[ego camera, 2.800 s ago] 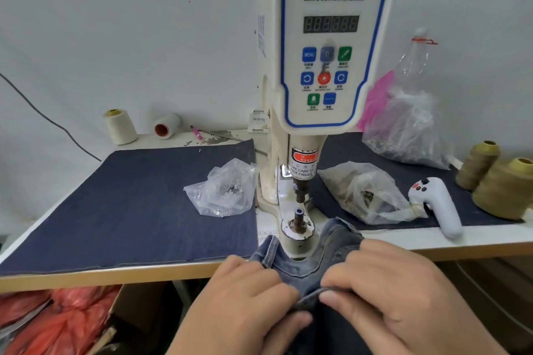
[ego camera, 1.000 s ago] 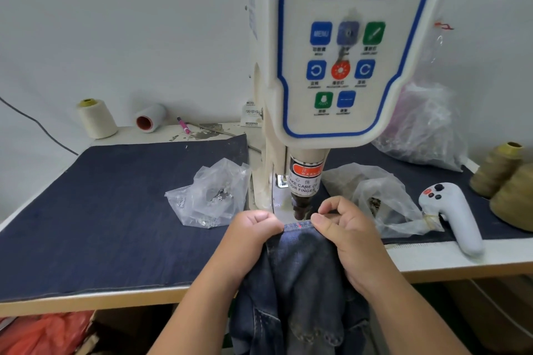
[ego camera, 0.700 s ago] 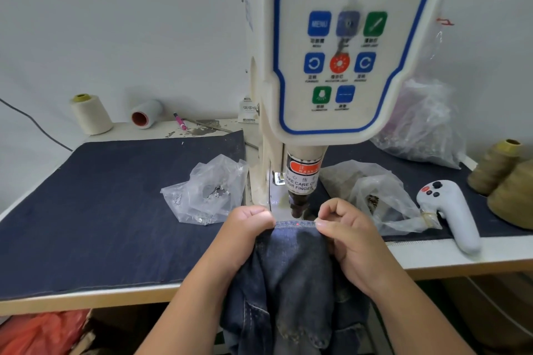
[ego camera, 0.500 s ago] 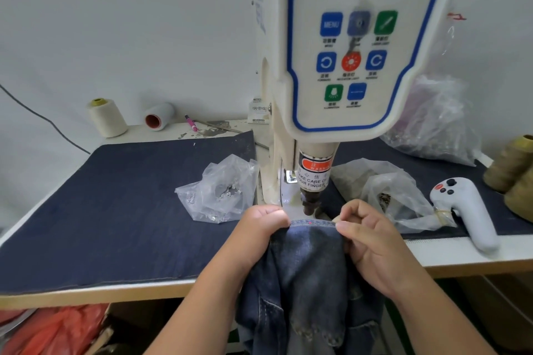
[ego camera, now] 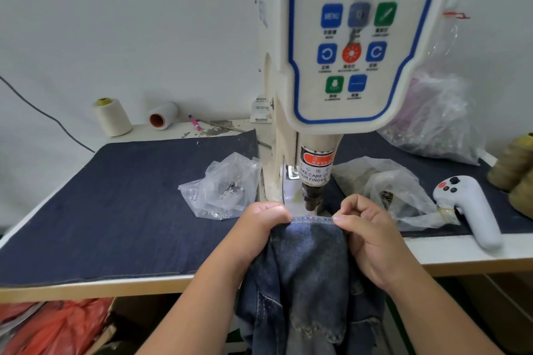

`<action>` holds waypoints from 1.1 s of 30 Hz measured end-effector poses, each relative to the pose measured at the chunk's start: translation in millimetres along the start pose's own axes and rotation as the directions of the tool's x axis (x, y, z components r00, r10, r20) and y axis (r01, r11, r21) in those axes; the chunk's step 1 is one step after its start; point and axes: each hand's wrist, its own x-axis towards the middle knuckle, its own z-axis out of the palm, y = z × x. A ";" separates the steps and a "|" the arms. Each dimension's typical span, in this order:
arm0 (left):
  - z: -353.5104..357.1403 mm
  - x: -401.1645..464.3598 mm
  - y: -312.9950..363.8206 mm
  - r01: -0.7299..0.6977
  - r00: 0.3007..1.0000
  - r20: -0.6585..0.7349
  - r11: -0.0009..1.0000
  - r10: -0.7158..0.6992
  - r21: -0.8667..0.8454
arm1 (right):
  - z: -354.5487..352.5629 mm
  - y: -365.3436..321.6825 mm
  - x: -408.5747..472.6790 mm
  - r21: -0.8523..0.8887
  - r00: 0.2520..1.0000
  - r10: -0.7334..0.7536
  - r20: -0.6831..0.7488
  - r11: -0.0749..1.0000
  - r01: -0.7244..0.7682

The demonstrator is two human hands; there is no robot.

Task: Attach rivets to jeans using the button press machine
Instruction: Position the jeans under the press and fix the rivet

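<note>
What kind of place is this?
Most likely a small garment workshop: a servo button machine stands on the bench, two hands hold jeans under its punch, and thread cones sit along the wall.

A small garment workshop is shown. A servo button machine with a keypad panel and a finger-warning label is mounted on a table covered with dark denim cloth. Cones of sewing thread and plastic bags of small metal fittings are set around it against a plain white wall.
</note>
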 end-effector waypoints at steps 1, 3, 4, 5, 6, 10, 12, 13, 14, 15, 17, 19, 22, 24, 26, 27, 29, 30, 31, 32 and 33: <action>0.0 0.3 -0.1 0.000 1.000 -0.001 1.000 0.000 -0.003 | 0.2 0.4 0.3 0.005 1.000 -0.003 -0.005 1.000 0.003; -0.2 0.9 -1.0 0.004 1.000 0.003 1.000 -0.004 -0.007 | 0.3 1.4 1.1 0.008 1.000 -0.009 -0.013 1.000 0.009; -0.4 1.3 -1.6 0.003 1.000 0.005 1.000 -0.003 -0.007 | 0.5 1.6 1.5 0.007 1.000 -0.012 -0.015 1.000 0.012; -0.7 1.3 -2.2 0.000 1.000 0.006 1.000 0.000 -0.009 | 0.5 2.0 1.7 0.006 1.000 -0.014 -0.017 1.000 0.014; -0.7 1.4 -2.5 -0.002 1.000 0.007 1.000 0.002 -0.015 | 0.4 2.3 1.9 0.008 1.000 -0.015 -0.016 1.000 0.015; -1.1 1.4 -3.0 -0.009 1.000 0.015 1.000 0.009 -0.004 | 0.8 1.9 0.9 -0.003 1.000 -0.020 -0.016 1.000 0.020; -1.5 1.6 -3.6 -0.009 1.000 0.018 1.000 0.009 0.010 | 1.3 1.7 0.2 0.000 1.000 -0.023 -0.020 1.000 0.023; -1.7 1.8 -3.8 -0.008 1.000 0.020 1.000 0.008 0.015 | 1.5 1.6 0.0 0.007 0.999 -0.023 -0.025 1.000 0.023; -1.8 1.8 -3.8 -0.008 1.000 0.020 1.000 0.008 0.019 | 2.0 1.6 0.0 0.010 0.999 -0.021 -0.030 1.000 0.021; -1.8 1.5 -3.5 -0.010 1.000 0.021 1.000 0.009 0.021 | 2.4 1.4 -0.1 0.007 0.999 -0.018 -0.036 1.000 0.019; -1.6 1.2 -3.5 -0.014 1.000 0.021 1.000 0.014 0.014 | 2.9 0.9 -0.2 -0.003 0.999 -0.011 -0.044 1.000 0.011; -1.0 0.8 -3.8 -0.015 1.000 0.017 1.000 0.015 0.015 | 2.5 0.8 -0.3 -0.005 0.999 -0.002 -0.044 1.000 0.002; -0.5 -0.5 -2.3 -0.012 1.000 0.016 1.000 0.012 0.012 | 2.3 0.0 -0.4 -0.019 0.999 0.003 -0.043 1.000 -0.003; -0.5 -1.3 -1.1 -0.019 1.000 0.015 1.000 0.019 0.016 | 2.2 -0.5 -0.5 -0.022 0.999 0.002 -0.044 1.000 -0.002; -0.6 -0.9 -1.8 -0.023 1.000 0.017 1.000 0.023 0.012 | 1.3 -0.2 -0.4 -0.031 0.999 0.001 -0.042 1.000 -0.003; -0.9 -0.6 -2.9 -0.023 0.999 0.022 1.000 0.023 0.008 | 0.7 0.5 -0.5 -0.032 0.999 0.001 -0.043 0.999 -0.003; -1.6 1.0 -4.3 -0.024 0.999 0.032 1.000 0.024 -0.004 | -0.2 1.3 -0.1 -0.025 0.999 0.000 -0.042 1.000 -0.001; -1.8 1.5 -4.6 -0.023 0.999 0.034 1.000 0.024 -0.009 | -0.2 1.4 0.2 -0.021 0.999 0.001 -0.043 1.000 -0.002; -2.0 1.6 -4.9 -0.024 0.999 0.034 1.000 0.024 -0.014 | -0.2 1.5 0.3 -0.017 0.999 0.001 -0.043 1.000 -0.002; -2.1 1.7 -5.0 -0.026 0.999 0.033 1.000 0.027 -0.016 | -0.2 1.5 0.5 -0.016 0.999 -0.002 -0.042 1.000 0.001; -2.0 1.6 -5.3 -0.029 0.999 0.030 0.999 0.029 -0.015 | -0.3 1.6 0.4 -0.015 0.999 -0.005 -0.043 1.000 0.004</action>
